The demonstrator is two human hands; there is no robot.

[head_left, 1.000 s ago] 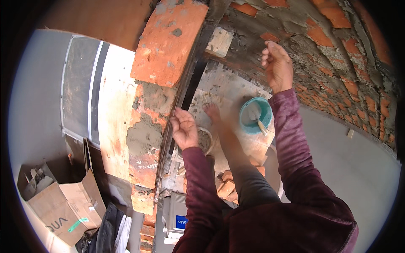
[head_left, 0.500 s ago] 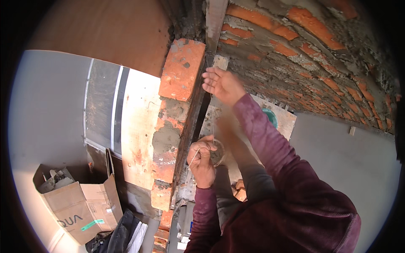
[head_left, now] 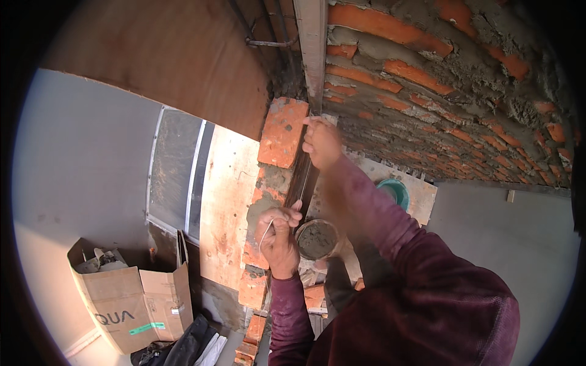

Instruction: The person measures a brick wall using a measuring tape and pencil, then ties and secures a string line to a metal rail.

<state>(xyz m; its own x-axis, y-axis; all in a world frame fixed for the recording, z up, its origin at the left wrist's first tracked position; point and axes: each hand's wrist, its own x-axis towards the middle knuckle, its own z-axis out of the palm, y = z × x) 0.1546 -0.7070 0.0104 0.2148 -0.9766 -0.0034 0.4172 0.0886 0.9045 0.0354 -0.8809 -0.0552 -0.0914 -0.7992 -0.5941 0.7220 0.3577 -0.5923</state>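
My left hand (head_left: 278,241) is closed on a thin pale string (head_left: 303,190), a loop of it hanging beside the thumb, and is beside the mortar-patched lower part of the brick column (head_left: 268,180). Higher up, my right hand (head_left: 323,141), slightly blurred, has its fingers curled on the same string at the right edge of the top orange brick (head_left: 282,131). The string runs between the two hands along the dark right side of the column. Below them, a round bucket of grey mortar (head_left: 316,238) stands to the right of my left hand.
A mortar-smeared brick wall (head_left: 452,110) rises at right beside a pale post (head_left: 311,55). Steel rods (head_left: 271,43) stand above the column, near plywood (head_left: 152,67). A teal bucket (head_left: 397,188) is partly behind my right arm. A cardboard box (head_left: 119,305) lies lower left.
Both hands have moved from apart onto the string beside the column. Since half a second ago, my right hand has shifted slightly toward the top brick's edge, and the view has tilted.
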